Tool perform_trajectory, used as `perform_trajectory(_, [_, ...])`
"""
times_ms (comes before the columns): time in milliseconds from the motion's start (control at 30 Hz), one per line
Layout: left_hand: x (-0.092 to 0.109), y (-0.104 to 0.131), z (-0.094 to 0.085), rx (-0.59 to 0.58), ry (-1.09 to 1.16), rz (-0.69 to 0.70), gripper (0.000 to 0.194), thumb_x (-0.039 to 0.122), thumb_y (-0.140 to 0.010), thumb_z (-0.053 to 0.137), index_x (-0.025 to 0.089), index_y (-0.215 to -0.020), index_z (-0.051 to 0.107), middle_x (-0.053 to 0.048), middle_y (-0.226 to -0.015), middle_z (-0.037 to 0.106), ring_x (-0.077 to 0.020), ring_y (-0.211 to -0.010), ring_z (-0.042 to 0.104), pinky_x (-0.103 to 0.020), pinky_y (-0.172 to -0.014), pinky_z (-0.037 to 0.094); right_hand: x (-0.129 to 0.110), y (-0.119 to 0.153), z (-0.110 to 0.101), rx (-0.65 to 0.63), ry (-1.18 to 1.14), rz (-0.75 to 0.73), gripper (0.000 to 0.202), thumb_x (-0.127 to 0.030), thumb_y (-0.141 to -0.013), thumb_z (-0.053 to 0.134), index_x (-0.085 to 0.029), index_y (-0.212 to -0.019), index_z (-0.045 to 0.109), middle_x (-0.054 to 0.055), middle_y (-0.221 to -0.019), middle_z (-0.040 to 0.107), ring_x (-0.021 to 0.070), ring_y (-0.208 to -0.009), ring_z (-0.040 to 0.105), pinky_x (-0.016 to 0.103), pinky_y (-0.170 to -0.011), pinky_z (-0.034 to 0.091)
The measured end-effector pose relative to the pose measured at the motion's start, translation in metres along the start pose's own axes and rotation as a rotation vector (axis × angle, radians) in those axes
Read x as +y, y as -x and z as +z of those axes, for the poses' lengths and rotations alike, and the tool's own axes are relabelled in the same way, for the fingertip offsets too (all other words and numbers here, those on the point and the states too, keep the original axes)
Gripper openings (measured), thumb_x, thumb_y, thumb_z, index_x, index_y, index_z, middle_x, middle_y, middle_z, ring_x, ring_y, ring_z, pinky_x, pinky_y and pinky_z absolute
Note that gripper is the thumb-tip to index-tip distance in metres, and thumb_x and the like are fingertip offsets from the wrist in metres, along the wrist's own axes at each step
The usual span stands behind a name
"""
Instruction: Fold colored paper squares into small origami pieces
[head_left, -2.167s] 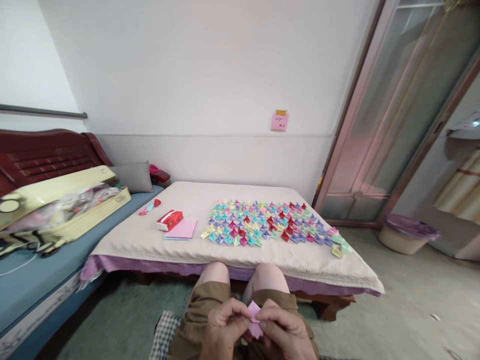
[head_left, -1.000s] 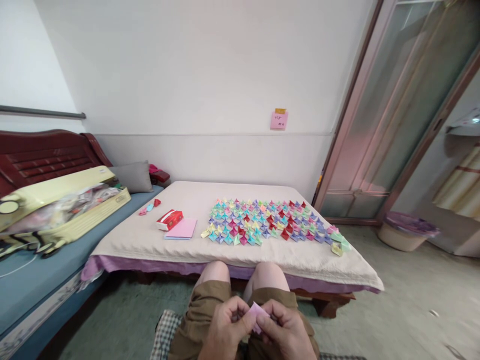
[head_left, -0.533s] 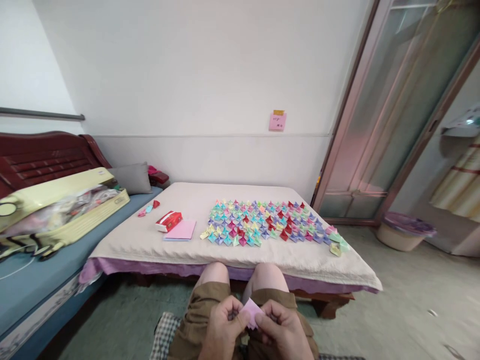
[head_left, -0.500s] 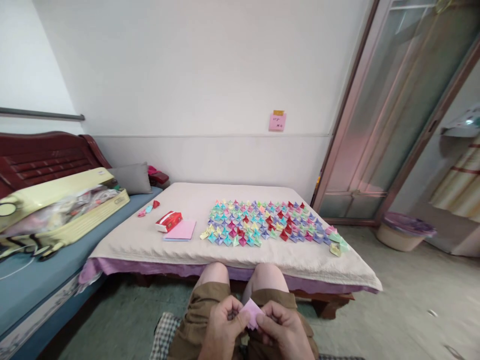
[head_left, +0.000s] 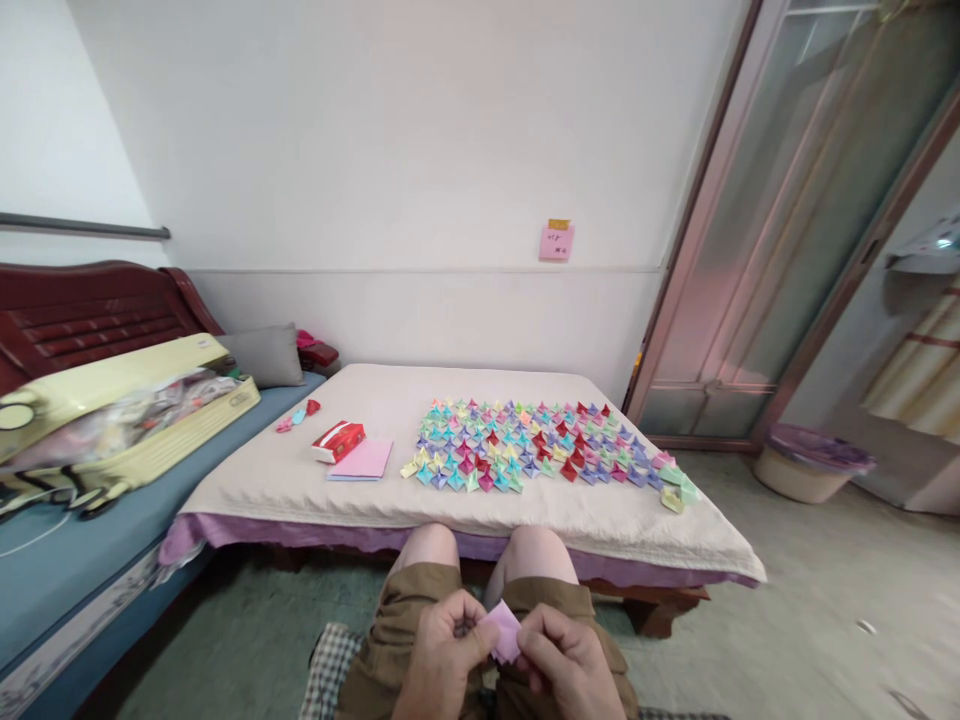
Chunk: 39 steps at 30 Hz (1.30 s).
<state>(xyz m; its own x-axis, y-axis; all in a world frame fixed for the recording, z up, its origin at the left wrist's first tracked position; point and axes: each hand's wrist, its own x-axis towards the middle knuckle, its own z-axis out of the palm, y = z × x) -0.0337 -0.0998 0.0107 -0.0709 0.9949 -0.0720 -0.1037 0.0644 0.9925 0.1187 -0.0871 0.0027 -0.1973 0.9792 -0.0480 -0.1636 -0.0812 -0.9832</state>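
Above my lap, a small folded piece of pink origami paper (head_left: pixel 505 630) is held between both hands. My left hand (head_left: pixel 448 645) pinches its left side between thumb and fingers. On the opposite side, my right hand (head_left: pixel 561 650) grips the edge the same way. The underside of the paper is hidden from me. Beyond my knees, many small folded paper pieces (head_left: pixel 491 440) in several colours stand in rows on the cloth-covered table (head_left: pixel 255 480). To their left lies a stack of pink paper sheets (head_left: pixel 366 460), partly under a red-and-white tissue pack (head_left: pixel 339 442).
A few red, blue and pink items (head_left: pixel 298 416) lie at the table's left. An open yellow suitcase (head_left: pixel 150 400) rests on the blue bed at the left. A lined bin (head_left: pixel 810 470) stands on the floor at right. A pink note (head_left: pixel 556 244) is taped to the wall.
My right hand's fingers and thumb have shifted slightly on the paper, uncovering more of its right side. Both hands stay over my lap, and the table's items have not moved.
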Motion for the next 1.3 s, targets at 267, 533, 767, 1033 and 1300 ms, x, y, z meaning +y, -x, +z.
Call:
perform_trajectory(267, [-0.014,0.002,0.010,-0.014,0.419,-0.029,0.041,0.034,-0.062,0.083,0.017,-0.088,0.056,0.005,-0.057,0.062,-0.0103,-0.053,0.054,-0.022,-0.056,0.038,0.003,0.004,0.010,0.079,0.087,-0.114,0.044,-0.055,-0.077,0.067,-0.018,-0.057,0.056,-0.004,-0.049,0.052,0.0093,-0.042,0.040,0.023,-0.045,0.029])
perform_trajectory(533, [0.018,0.007,0.003,-0.192,0.622,-0.220,0.048,0.010,-0.056,0.064,0.018,-0.102,0.051,0.004,-0.056,0.063,-0.0094,-0.045,0.051,-0.020,-0.047,0.033,-0.005,0.006,-0.006,0.010,0.128,-0.344,0.032,-0.039,-0.077,0.074,-0.027,-0.105,0.070,0.010,-0.112,0.066,0.0276,-0.102,0.061,0.032,-0.082,0.050])
perform_trajectory(767, [0.015,0.008,0.000,-0.412,0.563,-0.385,0.032,0.016,-0.068,0.068,0.017,-0.098,0.059,0.004,-0.055,0.060,-0.0079,-0.042,0.050,-0.019,-0.046,0.033,-0.017,0.000,-0.009,-0.281,0.178,-0.348,0.023,-0.046,-0.080,0.069,-0.025,-0.076,0.075,0.012,-0.118,0.064,0.0309,-0.107,0.061,0.041,-0.091,0.047])
perform_trajectory(1033, [0.016,0.007,-0.006,-0.240,0.021,0.023,0.041,0.051,-0.067,0.078,0.014,-0.079,0.065,0.001,-0.063,0.060,-0.0115,-0.058,0.052,-0.021,-0.053,0.036,-0.025,0.001,-0.011,-0.252,0.371,-0.128,0.008,-0.022,-0.074,0.064,-0.018,-0.067,0.064,-0.004,-0.058,0.054,0.0134,-0.057,0.045,0.024,-0.055,0.033])
perform_trajectory(1300, [0.002,0.000,-0.006,-0.187,0.021,-0.050,0.027,0.038,-0.067,0.076,0.015,-0.067,0.061,0.002,-0.048,0.060,-0.0096,-0.040,0.049,-0.020,-0.042,0.035,-0.013,0.004,0.003,-0.124,-0.070,0.047,0.031,-0.039,-0.069,0.077,-0.019,-0.061,0.054,-0.007,-0.047,0.053,0.0091,-0.043,0.042,0.022,-0.046,0.029])
